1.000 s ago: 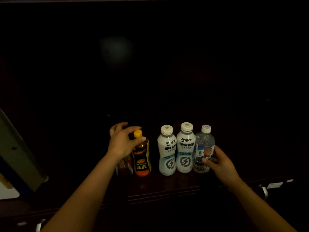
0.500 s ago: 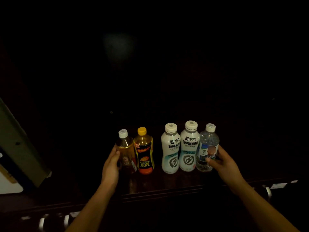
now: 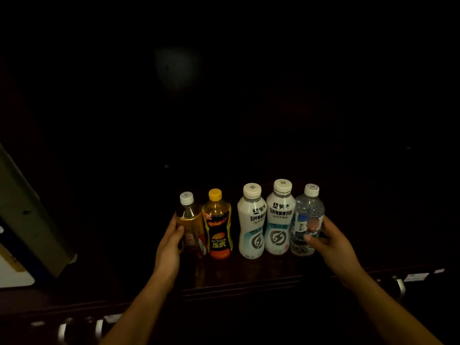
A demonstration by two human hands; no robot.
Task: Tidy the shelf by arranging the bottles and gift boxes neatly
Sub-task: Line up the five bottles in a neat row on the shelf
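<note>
Several bottles stand upright in a row on a dark wooden shelf (image 3: 239, 277). From the left: an amber tea bottle (image 3: 190, 220) with a white cap, a yellow-capped orange energy drink (image 3: 218, 225), two white electrolyte drink bottles (image 3: 252, 221) (image 3: 280, 217) and a clear water bottle (image 3: 307, 217). My left hand (image 3: 170, 247) wraps the tea bottle's left side, thumb on its front. My right hand (image 3: 328, 242) grips the water bottle from the right, thumb across its label. No gift boxes show; the shelf's depth is black.
A grey-green panel (image 3: 27, 215) leans at the far left over a white and blue object (image 3: 12, 267). Metal handles (image 3: 63, 331) (image 3: 399, 285) show on the dark front below the shelf edge.
My left hand left the orange drink's cap, dropped lower and took hold of the tea bottle, which now stands in full view. My right hand stays on the water bottle.
</note>
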